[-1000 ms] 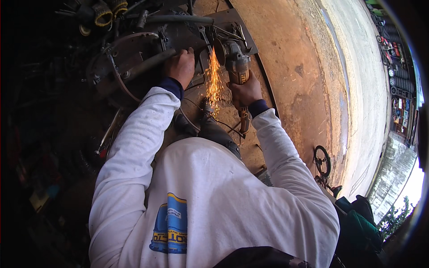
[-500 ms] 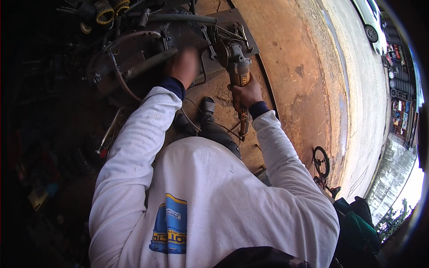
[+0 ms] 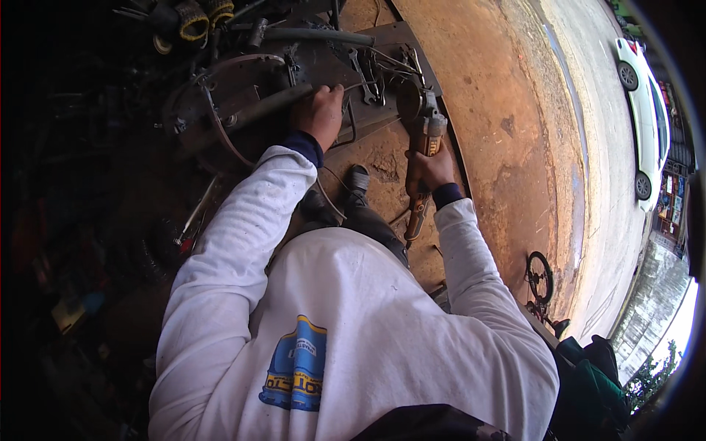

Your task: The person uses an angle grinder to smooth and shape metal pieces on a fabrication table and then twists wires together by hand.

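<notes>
My right hand [image 3: 432, 170] is wrapped round the body of an angle grinder [image 3: 432, 132], whose disc end points away from me beside the workbench edge. Close to the end of a grey metal pipe [image 3: 276, 103], my left hand [image 3: 321, 117] is closed with its fingers curled. A thin line runs out from its fingertips toward the wrenches; whether the hand grips it or the pipe, I cannot make out. Between the hands, an open-end wrench [image 3: 362, 73] and bent metal rods [image 3: 397, 65] lie on the dark metal bench top [image 3: 382, 114].
A hammer [image 3: 257, 33] and gloves with yellow cuffs [image 3: 193, 20] lie at the back left. A thin cable [image 3: 334, 198] hangs near my feet [image 3: 358, 180]. Brown ground [image 3: 493, 132] stretches right, with a bicycle [image 3: 539, 278] and a white car [image 3: 649, 125] farther out.
My left hand, blurred before, now shows clearly with curled fingers. The grinder has shifted slightly right and nearer in the picture. More of the white car shows, lower down.
</notes>
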### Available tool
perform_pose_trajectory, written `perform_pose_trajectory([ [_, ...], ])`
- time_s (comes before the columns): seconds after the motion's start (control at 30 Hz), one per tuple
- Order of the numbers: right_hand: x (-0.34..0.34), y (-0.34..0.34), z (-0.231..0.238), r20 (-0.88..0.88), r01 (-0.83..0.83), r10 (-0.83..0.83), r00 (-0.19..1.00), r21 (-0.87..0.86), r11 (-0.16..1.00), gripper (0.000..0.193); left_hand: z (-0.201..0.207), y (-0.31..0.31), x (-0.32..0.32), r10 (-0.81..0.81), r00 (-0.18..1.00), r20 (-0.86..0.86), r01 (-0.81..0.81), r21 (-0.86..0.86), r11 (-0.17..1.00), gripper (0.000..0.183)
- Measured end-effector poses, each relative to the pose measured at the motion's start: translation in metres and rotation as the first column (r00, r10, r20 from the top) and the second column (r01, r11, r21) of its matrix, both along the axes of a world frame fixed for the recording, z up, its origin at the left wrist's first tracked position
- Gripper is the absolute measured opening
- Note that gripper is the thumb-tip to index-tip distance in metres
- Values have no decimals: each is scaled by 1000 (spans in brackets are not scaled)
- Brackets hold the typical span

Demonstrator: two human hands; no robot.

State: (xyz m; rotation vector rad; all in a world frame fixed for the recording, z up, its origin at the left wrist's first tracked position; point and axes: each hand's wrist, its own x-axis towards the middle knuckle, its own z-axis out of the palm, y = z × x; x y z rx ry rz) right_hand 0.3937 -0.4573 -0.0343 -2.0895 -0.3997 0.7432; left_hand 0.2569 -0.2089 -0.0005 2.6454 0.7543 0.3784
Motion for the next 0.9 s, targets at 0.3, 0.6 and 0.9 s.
perform_pose_trajectory([
  [0.3, 44, -30, 20, -169, 292, -251, 953, 295, 910, 38, 26, -65, 24, -286, 955, 84, 296, -367, 882, 27],
  [0.6, 35, 5, 42, -403, 482, -295, 866, 520, 705, 26, 31, -103, 37, -442, 829, -342, 220, -528, 820, 72],
  [0.9, 38, 29, 38, -616, 558, -109, 780, 607, 566, 30, -3, -91, 24, -531, 839, -117, 75, -942, 327, 68],
])
